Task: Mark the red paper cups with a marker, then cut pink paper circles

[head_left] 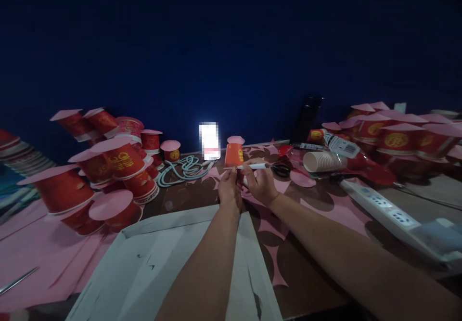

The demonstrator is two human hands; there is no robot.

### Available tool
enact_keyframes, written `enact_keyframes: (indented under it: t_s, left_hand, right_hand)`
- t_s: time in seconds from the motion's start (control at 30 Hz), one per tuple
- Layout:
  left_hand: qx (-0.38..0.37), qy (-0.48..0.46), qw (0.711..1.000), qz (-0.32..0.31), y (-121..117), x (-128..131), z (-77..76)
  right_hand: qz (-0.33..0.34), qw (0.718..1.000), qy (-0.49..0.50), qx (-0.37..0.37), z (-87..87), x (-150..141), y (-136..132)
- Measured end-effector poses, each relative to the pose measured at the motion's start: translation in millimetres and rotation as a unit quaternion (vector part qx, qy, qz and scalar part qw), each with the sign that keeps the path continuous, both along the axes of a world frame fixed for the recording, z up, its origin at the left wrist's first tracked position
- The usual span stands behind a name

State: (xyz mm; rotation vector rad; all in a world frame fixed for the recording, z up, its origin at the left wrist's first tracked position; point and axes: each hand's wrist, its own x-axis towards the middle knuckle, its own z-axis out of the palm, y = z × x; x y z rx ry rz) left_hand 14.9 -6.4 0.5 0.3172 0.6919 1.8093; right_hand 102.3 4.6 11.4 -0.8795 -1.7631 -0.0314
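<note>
My right hand [260, 182] is closed on a slim white pen [257, 166] with a dark end, held level and pointing left. Against it, fingertips pinched together, is my left hand [230, 191]; a thin pale edge shows at its fingertips, too small to name. Just beyond both hands stands an upside-down red paper cup [234, 154] with gold print and a pink paper disc [236, 139] on top. Below my forearms lies a shallow white box lid [159, 244] with dark marks.
Stacked red cups with pink discs [122, 160] crowd the left, more [397, 135] the right. A coiled pale cable [184, 169] lies near a glowing phone [209, 140]. Black-handled scissors [280, 169], nested paper cups [321, 162], a power strip [382, 205] and cut pink paper [335, 210] are on the right.
</note>
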Motion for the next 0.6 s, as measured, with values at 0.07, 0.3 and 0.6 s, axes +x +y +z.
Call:
enact_keyframes:
  t_s: [0.07,0.3,0.6]
  left_hand:
    - [0.003,-0.007,1.000,-0.007,0.3,-0.6,-1.2]
    - [0.028,-0.012,0.999,-0.020,-1.0,-2.5,-2.9]
    - [0.015,-0.014,1.000,-0.013,1.6,-1.1,-3.7]
  right_hand:
    - [0.001,1.000,-0.002,0.000,0.1,0.2,-0.1]
    - [-0.003,0.999,0.030,0.021,0.7,2.4,1.4]
    - [-0.011,0.999,0.019,0.040,0.0,0.9,1.3]
